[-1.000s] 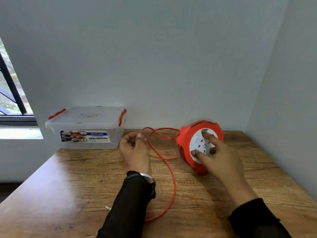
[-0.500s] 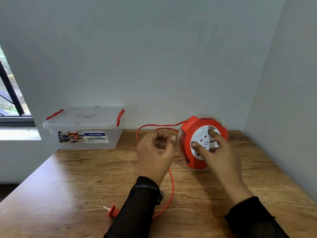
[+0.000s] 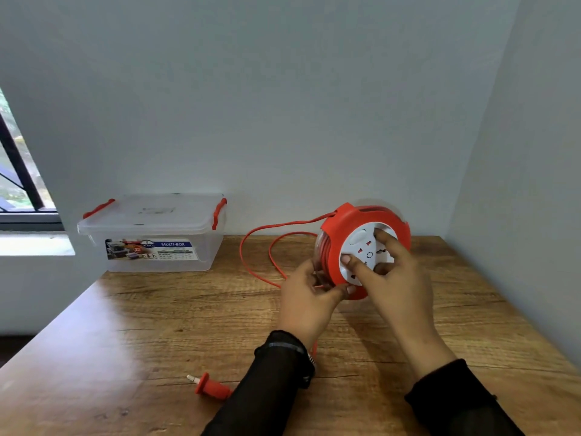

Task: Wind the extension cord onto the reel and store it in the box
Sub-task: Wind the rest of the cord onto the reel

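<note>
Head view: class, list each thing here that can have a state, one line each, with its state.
Box: lid on, red latches down.
Cord: partly wound, slack loops on the table.
Reel: upright, gripped by both hands.
Plug: unplugged, lying on the table.
Left hand: pinching the cord.
Right hand: on the reel's white face.

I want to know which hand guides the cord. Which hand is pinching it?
The left hand, pinching the red cord beside the reel. The right hand presses its fingers on the reel's white face instead.

Grained matt wooden table, clear glossy plastic box (red clips), smooth red-and-white plastic reel, rubbery-looking red cord
</note>
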Demonstrator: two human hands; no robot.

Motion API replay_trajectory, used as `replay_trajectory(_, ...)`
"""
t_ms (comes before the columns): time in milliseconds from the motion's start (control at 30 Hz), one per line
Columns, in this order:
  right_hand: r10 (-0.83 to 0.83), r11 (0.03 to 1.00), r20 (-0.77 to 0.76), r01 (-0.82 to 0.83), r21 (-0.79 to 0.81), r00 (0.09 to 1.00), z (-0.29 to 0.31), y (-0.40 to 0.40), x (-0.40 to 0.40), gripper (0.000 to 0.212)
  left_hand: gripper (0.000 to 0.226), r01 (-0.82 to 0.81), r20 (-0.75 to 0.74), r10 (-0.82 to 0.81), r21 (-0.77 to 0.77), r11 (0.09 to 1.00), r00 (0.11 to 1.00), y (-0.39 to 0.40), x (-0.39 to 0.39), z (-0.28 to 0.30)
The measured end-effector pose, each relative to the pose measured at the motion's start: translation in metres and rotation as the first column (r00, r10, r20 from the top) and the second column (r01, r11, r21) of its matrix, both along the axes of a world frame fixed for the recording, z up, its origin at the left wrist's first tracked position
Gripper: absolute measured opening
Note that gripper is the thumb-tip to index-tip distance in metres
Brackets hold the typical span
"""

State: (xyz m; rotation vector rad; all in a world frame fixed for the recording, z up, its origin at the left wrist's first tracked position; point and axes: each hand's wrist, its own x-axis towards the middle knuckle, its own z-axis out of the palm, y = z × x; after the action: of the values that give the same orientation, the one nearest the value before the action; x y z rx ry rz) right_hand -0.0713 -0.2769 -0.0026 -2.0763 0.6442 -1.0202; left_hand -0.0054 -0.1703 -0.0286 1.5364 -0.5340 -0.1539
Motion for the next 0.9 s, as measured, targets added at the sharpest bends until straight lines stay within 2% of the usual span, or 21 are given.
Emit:
replay_trajectory(67, 0.008, 0.998, 0.043, -0.011, 0.068, 0.999, 0.0, 0.0, 0.0, 0.066, 0.041, 0.011, 0.008, -0.011, -0.01, 1.0, 1.0, 0.001, 0.001, 0.0)
replay_trajectory(167, 0.026, 0.966, 0.144, -0.062, 0.252, 0.989, -0.003, 0.0, 0.004, 0.061, 0.04, -0.018, 0.031, 0.018, -0.02, 1.0, 0.999, 0.0, 0.002, -0.001)
replay_trajectory(267, 0.083, 0.838, 0.327, -0.244, 0.488, 0.941, -0.003, 0.003, 0.008, 0.055, 0.04, -0.059, 0.06, 0.059, -0.008, 0.998, 0.996, -0.001, 0.001, -0.002)
replay_trajectory(333, 0.076, 0.685, 0.376, -0.322, 0.654, 0.924, 0.0, 0.004, 0.01, 0.039, 0.039, -0.066, 0.098, 0.064, 0.014, 0.998, 0.993, -0.003, 0.001, -0.006)
replay_trajectory(367, 0.072, 0.569, 0.38, -0.351, 0.743, 0.922, 0.002, 0.004, 0.01, 0.025, 0.037, -0.082, 0.14, 0.076, 0.036, 0.996, 0.987, -0.004, 0.001, -0.008)
replay_trajectory(400, 0.081, 0.412, 0.39, -0.387, 0.825, 0.917, 0.003, 0.003, 0.009, 0.016, 0.035, -0.112, 0.194, 0.098, 0.065, 0.992, 0.976, -0.005, 0.002, -0.01)
replay_trajectory(467, 0.087, 0.108, 0.454, -0.462, 0.88, 0.887, 0.005, 0.0, 0.008, 0.029, 0.033, -0.169, 0.286, 0.132, 0.11, 0.979, 0.949, -0.005, 0.006, -0.013)
replay_trajectory(500, 0.085, 0.03, 0.481, -0.485, 0.874, 0.872, 0.005, -0.002, 0.008, 0.034, 0.034, -0.184, 0.307, 0.139, 0.122, 0.975, 0.941, -0.005, 0.008, -0.014)
replay_trajectory(533, 0.089, 0.002, 0.491, -0.493, 0.87, 0.867, 0.005, -0.004, 0.009, 0.035, 0.034, -0.194, 0.317, 0.144, 0.13, 0.972, 0.938, -0.006, 0.01, -0.014)
replay_trajectory(667, 0.122, 0.061, 0.454, -0.463, 0.884, 0.883, 0.004, -0.004, 0.011, 0.031, 0.032, -0.186, 0.289, 0.148, 0.109, 0.976, 0.946, -0.005, 0.012, -0.018)
replay_trajectory(733, 0.195, 0.17, 0.376, -0.409, 0.896, 0.906, 0.006, -0.007, 0.011, 0.031, 0.031, -0.153, 0.209, 0.144, 0.023, 0.988, 0.967, -0.003, 0.013, -0.016)
replay_trajectory(800, 0.275, 0.413, 0.216, -0.318, 0.853, 0.937, 0.008, -0.004, 0.007, 0.028, 0.031, -0.117, 0.096, 0.127, -0.097, 0.988, 0.987, 0.001, 0.014, -0.011)
replay_trajectory(833, 0.269, 0.587, 0.132, -0.272, 0.762, 0.954, 0.006, -0.004, 0.006, 0.025, 0.03, -0.11, 0.043, 0.117, -0.151, 0.982, 0.992, 0.003, 0.014, -0.008)
replay_trajectory(867, 0.229, 0.77, 0.073, -0.226, 0.597, 0.971, 0.003, -0.005, 0.005, 0.023, 0.029, -0.106, -0.009, 0.106, -0.198, 0.974, 0.994, 0.004, 0.015, -0.006)
replay_trajectory(900, 0.162, 0.917, 0.027, -0.16, 0.364, 0.986, 0.0, -0.007, 0.004, 0.019, 0.029, -0.103, -0.062, 0.091, -0.239, 0.966, 0.994, 0.006, 0.016, -0.005)
